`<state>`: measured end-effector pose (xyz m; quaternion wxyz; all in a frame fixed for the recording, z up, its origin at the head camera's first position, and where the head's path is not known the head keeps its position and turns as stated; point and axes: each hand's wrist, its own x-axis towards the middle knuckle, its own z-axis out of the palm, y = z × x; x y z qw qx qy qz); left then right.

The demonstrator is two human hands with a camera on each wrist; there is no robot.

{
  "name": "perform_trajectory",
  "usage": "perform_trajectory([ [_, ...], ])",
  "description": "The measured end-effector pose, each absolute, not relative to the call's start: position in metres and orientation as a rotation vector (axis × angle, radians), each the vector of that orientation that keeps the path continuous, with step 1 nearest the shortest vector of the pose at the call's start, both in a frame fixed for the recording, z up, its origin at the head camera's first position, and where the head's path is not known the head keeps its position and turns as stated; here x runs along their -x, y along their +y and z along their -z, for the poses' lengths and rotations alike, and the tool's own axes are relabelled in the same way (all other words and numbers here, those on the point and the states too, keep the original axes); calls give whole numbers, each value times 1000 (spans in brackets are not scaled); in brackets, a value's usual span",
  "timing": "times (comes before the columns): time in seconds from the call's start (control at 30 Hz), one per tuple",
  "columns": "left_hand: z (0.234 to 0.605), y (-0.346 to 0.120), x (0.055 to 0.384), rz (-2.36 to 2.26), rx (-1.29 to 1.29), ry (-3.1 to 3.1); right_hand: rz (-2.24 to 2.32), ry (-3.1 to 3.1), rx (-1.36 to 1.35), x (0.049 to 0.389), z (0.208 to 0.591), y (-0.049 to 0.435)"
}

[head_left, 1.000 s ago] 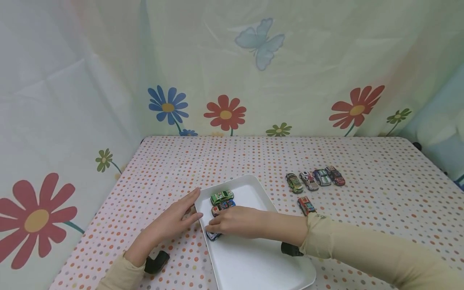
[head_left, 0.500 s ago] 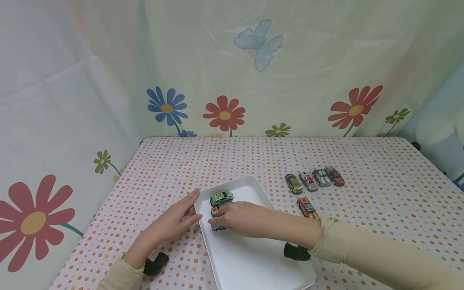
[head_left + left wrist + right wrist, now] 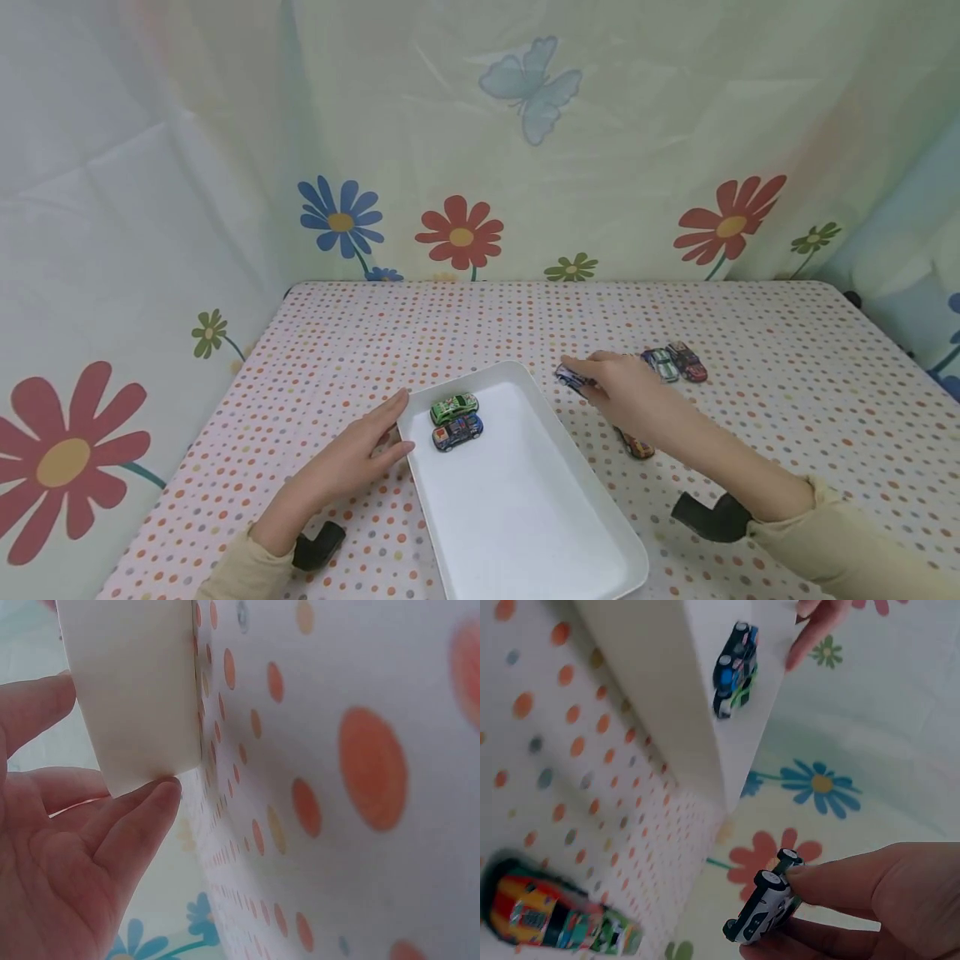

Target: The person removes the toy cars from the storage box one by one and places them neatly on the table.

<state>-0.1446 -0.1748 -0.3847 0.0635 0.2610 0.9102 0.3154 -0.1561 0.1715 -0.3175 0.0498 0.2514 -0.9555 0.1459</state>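
My right hand [image 3: 630, 393] pinches a white toy car [image 3: 769, 904] with dark parts between thumb and fingers, over the polka-dot cloth just right of the tray's far end. At the far left corner of the white tray [image 3: 525, 525], my left hand [image 3: 348, 458] rests with fingers fairly straight. Its thumb is at the rim, and its fingertips touch the outer wall in the left wrist view. Inside the tray, a green toy car [image 3: 454, 407] and a blue-and-black toy car [image 3: 457, 432] sit side by side near that corner.
Behind my right hand lie a silver-green toy car [image 3: 662, 364] and a dark red one [image 3: 687, 361]. An orange-red toy car [image 3: 637, 446] is partly hidden under that forearm. A flowered curtain [image 3: 622, 183] stands along the table's far edge.
My right hand has lifted the white toy car out of the tray and carried it right and away, past the rim. My left hand stays at the corner.
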Motion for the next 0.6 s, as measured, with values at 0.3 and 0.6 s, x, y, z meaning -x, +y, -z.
perform_trajectory([
  [0.3, 386, -176, 144, -965, -782, 2741, -433, -3010, -398, 154, 339, 235],
  [0.6, 385, -176, 144, -953, -807, 2754, -288, -3081, -276, 146, 363, 248],
])
